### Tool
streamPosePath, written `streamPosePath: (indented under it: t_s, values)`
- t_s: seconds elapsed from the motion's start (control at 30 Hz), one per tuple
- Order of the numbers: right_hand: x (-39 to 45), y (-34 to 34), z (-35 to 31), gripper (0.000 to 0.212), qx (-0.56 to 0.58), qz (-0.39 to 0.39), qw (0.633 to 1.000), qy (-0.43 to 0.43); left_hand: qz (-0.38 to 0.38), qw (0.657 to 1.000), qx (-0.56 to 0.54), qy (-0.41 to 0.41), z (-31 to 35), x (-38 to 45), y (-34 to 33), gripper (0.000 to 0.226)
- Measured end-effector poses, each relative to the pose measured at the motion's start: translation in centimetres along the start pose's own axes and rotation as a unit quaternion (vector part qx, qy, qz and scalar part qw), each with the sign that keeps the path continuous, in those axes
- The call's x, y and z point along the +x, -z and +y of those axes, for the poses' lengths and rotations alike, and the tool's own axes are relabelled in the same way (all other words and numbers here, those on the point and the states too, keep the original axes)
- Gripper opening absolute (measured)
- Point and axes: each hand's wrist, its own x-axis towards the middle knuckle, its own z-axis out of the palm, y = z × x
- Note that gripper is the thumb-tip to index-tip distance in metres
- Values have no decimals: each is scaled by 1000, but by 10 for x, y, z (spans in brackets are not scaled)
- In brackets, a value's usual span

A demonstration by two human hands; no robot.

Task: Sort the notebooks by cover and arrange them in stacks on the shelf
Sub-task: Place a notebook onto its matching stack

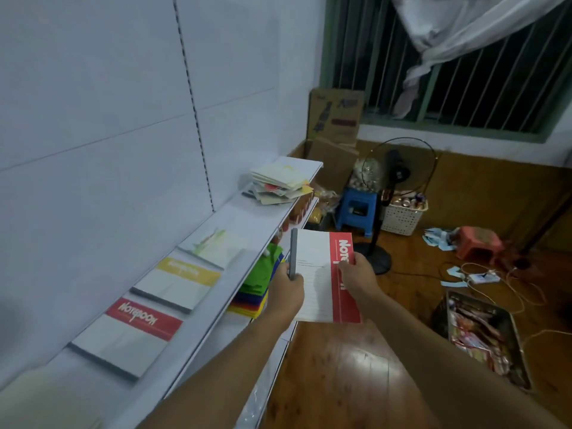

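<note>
Both bare arms reach out beside the white metal shelf (247, 230). The left hand (286, 294) grips the spine edge of a white notebook with a red title band (325, 274), thumb curled over the grey edge, while the right hand (359, 274) pinches the red band; the book is held in the air just off the shelf's front lip. On the shelf board nearest lies a stack topped by a red-banded white notebook (130, 335), then a stack topped by a yellow-banded one (179, 283), then a pale green-patterned one (213, 246). Far along sits a loose, untidy heap of mixed notebooks (280, 184). Beyond stand a blue plastic stool (356, 210) and a black pedestal fan (396, 171).
</note>
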Motion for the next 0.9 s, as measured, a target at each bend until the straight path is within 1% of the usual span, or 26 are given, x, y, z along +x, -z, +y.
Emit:
streamPosePath:
  t_s: [0.13, 0.23, 0.37, 0.47, 0.6, 0.67, 0.77, 0.9]
  values:
    - [25, -39, -15, 24, -18, -31, 999, 18, 58, 998, 8, -6, 1, 32, 24, 26]
    - [43, -79, -29, 23, -39, -78, 995, 42, 119, 993, -2, 12, -8, 54, 48, 25]
    - [62, -142, -50, 20, -87, -157, 978, 106, 203, 978, -31, 47, -30, 81, 90, 24]
    - [67, -194, -63, 35, -104, -220, 960, 136, 277, 957, -29, 74, -44, 86, 130, 20]
    - [54, -263, -76, 41, -123, -335, 918, 173, 390, 910, -49, 134, -64, 76, 178, 22]
    - [41, -292, -78, 38, -129, -395, 890, 187, 427, 889, -50, 157, -79, 64, 194, 26]
    - [30, -329, -67, 32, -165, -464, 845, 210, 454, 868, -38, 194, -101, 44, 210, 32]
    - [16, -357, -45, 39, -236, -507, 788, 257, 479, 847, -1, 231, -123, 21, 214, 33]
